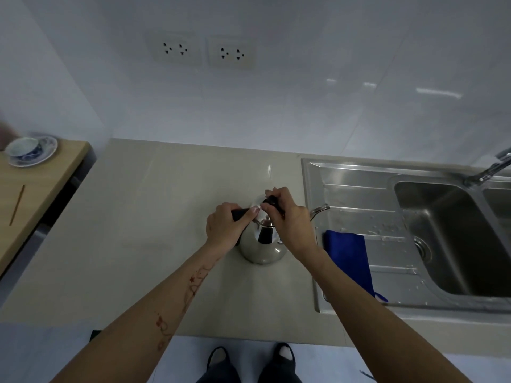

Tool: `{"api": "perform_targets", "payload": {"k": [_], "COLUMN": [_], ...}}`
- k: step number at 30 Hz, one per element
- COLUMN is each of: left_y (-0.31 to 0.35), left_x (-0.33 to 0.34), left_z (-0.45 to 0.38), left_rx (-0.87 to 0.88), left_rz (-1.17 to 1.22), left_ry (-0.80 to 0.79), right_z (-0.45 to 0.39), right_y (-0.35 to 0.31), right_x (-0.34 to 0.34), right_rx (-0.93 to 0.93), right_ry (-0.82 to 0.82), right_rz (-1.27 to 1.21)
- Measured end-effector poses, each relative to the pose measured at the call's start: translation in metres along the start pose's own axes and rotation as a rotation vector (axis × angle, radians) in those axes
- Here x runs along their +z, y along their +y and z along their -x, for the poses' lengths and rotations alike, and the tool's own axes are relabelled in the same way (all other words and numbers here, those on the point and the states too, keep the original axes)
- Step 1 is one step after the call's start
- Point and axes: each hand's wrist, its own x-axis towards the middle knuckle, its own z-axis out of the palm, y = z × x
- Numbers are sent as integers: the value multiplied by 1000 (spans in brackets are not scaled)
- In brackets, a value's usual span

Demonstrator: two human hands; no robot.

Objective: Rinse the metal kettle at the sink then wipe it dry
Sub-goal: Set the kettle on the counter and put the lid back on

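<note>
A shiny metal kettle (262,248) stands on the beige counter (154,217), just left of the sink, with its spout (320,210) pointing right. My left hand (225,230) grips the kettle's black handle at its left side. Over the kettle's top, my right hand (290,219) pinches the black lid knob (272,201). A blue cloth (348,258) lies on the steel drainboard (359,194), right beside my right forearm. The sink basin (456,239) and the faucet (489,168) are at the far right.
A wooden shelf (33,194) at the left holds a blue-and-white cup on a saucer (30,150) and a thin stick (17,204). Two wall sockets (203,51) sit above the counter. My feet (249,357) show below the counter's front edge.
</note>
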Motion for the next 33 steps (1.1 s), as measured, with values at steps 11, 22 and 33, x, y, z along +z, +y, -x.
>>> {"api": "perform_targets", "payload": {"k": [11, 22, 33], "left_y": [0, 1, -2], "left_x": [3, 5, 25], "left_z": [1, 6, 51], "left_rx": [-59, -51, 262], "left_rz": [-11, -38, -41], "left_ry": [-23, 37, 329], "right_z": [4, 0, 55], "right_y": [6, 10, 22], "right_x": [7, 9, -19], "right_rx": [-19, 11, 177], "right_ry": [94, 46, -45], "right_rz": [87, 85, -127]}}
